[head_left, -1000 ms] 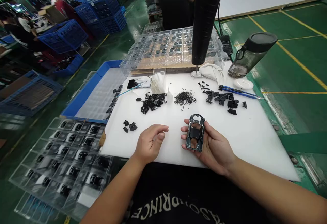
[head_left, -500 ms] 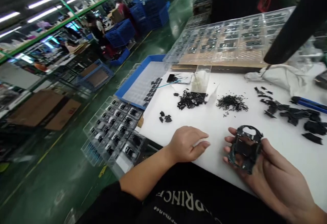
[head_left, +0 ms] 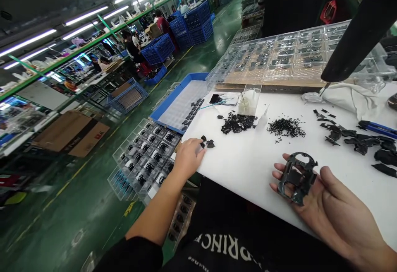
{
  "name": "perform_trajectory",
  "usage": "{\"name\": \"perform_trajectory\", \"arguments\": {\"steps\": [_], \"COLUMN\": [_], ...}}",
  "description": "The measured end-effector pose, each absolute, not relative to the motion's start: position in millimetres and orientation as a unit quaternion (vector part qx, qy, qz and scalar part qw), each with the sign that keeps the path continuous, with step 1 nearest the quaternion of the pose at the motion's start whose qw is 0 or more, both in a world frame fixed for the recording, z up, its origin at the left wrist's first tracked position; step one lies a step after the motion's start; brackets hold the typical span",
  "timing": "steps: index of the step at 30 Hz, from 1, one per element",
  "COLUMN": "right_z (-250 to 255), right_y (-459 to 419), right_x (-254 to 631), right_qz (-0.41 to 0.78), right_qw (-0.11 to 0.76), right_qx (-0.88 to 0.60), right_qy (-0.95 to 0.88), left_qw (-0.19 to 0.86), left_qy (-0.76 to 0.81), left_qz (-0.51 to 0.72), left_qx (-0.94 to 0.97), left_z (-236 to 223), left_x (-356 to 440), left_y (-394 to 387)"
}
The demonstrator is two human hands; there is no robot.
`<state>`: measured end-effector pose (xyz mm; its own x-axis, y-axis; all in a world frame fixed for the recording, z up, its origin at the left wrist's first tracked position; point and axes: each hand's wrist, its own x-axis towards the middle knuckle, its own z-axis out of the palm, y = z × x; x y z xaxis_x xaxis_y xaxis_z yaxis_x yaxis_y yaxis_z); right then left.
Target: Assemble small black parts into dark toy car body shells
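My right hand (head_left: 338,210) lies palm up above the table's front edge, with a black plastic frame (head_left: 296,176) resting on its fingers. The frame has a rounded opening at the top and cut-outs through its middle. At the table's left corner, my left hand (head_left: 189,156) reaches to a few small black pieces (head_left: 210,143). Its thumb and forefinger are apart, the fingertips beside the nearest piece; I see nothing held between them. A heap of small black parts (head_left: 237,123) and a pile of tiny black pins (head_left: 285,127) lie farther back on the white table (head_left: 238,164).
Larger black parts (head_left: 356,137) and a blue-handled tool (head_left: 376,128) are at the right. A clear compartment tray (head_left: 263,58) stands behind. Left of the table are a blue-edged tray (head_left: 167,98) and stacked clear trays (head_left: 145,152). A dark tube (head_left: 350,36) hangs at upper right.
My left hand has moved left and away from my body, from the table's front edge to the small black pieces. My right hand still holds the frame, now tilted a little differently.
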<state>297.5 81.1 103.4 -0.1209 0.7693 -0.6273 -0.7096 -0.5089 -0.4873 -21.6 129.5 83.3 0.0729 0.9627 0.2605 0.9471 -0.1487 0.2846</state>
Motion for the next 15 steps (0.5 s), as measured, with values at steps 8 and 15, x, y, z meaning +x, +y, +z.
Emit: {"name": "perform_trajectory", "arguments": {"steps": [8, 15], "right_z": [85, 92], "right_y": [72, 70], "right_x": [309, 296], "right_qz": [0.758, 0.775], "right_qw": [0.49, 0.5], "right_qx": [-0.425, -0.365], "right_qy": [-0.068, -0.128], "left_qw": [0.023, 0.061], "left_qy": [0.641, 0.646], "left_qz": [0.198, 0.253], "left_qx": [0.741, 0.717], "left_z": [51, 74], "left_x": [-37, -28], "left_y": [135, 121]}}
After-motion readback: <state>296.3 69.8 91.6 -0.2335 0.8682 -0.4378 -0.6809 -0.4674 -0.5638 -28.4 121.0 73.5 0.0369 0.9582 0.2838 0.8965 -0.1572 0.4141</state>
